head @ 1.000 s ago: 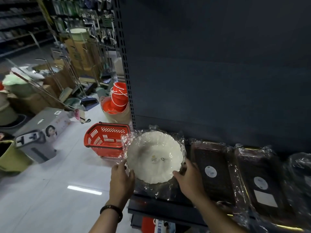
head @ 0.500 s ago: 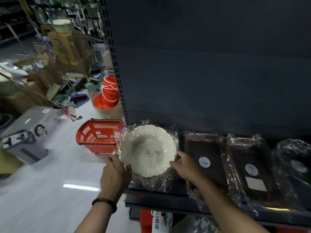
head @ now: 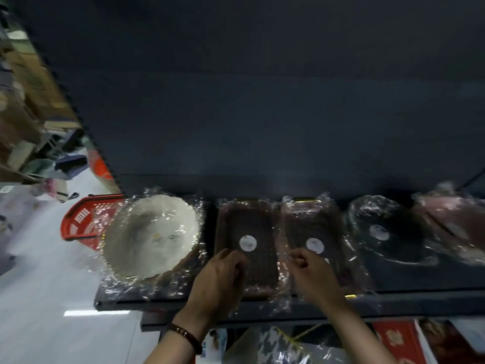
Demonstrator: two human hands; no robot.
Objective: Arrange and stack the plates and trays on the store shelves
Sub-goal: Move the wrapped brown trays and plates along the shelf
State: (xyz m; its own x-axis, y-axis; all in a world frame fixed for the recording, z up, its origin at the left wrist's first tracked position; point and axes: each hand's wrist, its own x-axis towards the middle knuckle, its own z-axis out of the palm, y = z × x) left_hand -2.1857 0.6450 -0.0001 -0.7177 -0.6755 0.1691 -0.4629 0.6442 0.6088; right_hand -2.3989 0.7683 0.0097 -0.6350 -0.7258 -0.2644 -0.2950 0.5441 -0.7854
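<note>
A white scalloped plate (head: 149,237) in clear wrap lies at the left end of the dark shelf (head: 420,303). To its right lie two brown rectangular trays, also wrapped, each with a round white sticker. My left hand (head: 217,279) sits over the near left corner of the first brown tray (head: 252,222), fingers curled. Over the near part of the second brown tray (head: 309,222) my right hand (head: 312,277) hovers with bent fingers. Whether either hand grips the wrap is unclear. Further right lie a wrapped black round plate (head: 388,232) and a reddish tray (head: 451,222).
A dark back panel rises behind the shelf. On the floor to the left, a red shopping basket (head: 84,222) stands beside the shelf end. Boxed goods (head: 393,340) fill the lower shelf under my arms. Blurred stock clutters the aisle at far left.
Both hands have let go of the white plate and moved right onto the two brown trays. The plate now rests on the shelf. The camera has swung right and down.
</note>
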